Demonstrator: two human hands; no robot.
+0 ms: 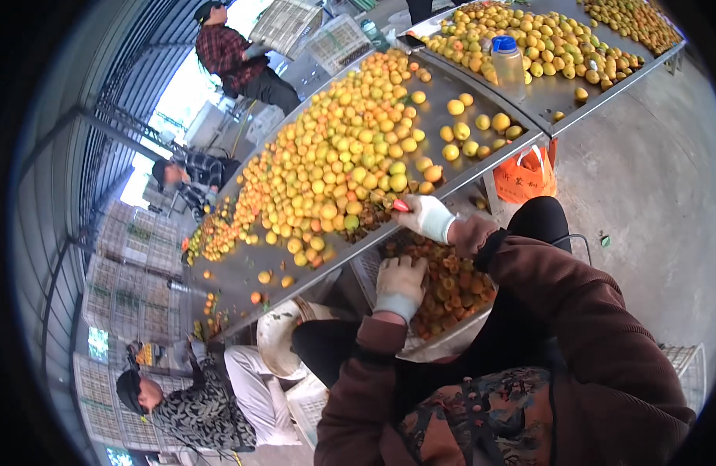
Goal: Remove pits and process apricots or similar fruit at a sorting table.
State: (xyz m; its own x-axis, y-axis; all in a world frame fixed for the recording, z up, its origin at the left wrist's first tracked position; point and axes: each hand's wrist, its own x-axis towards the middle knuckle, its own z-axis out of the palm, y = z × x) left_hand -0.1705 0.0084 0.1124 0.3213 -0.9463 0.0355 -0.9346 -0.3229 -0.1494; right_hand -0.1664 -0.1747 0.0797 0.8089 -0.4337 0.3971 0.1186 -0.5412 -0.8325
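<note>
My right hand (pixel 426 216), in a white knit glove, grips a small tool with a red handle (pixel 400 205) at the near edge of the metal table (pixel 235 282). The tool's tip is hard to make out against dark scraps (pixel 370 216) on the tabletop. A large heap of yellow-orange apricots (pixel 328 169) spreads over the table beyond that hand. Lower down, my gloved left hand (pixel 401 284) rests over a plastic crate (pixel 366 274) of split, browned fruit pieces (pixel 454 285). Its fingers point down, and whatever lies under them is hidden.
A blue-capped bottle (pixel 509 67) and a phone (pixel 411 42) stand and lie near the table joint. An orange bag (pixel 524 175) bearing writing hangs below. A white bucket (pixel 276 335) is beside my knee. A co-worker (pixel 200 402) sits at left; others are farther back near stacked crates (pixel 130 297).
</note>
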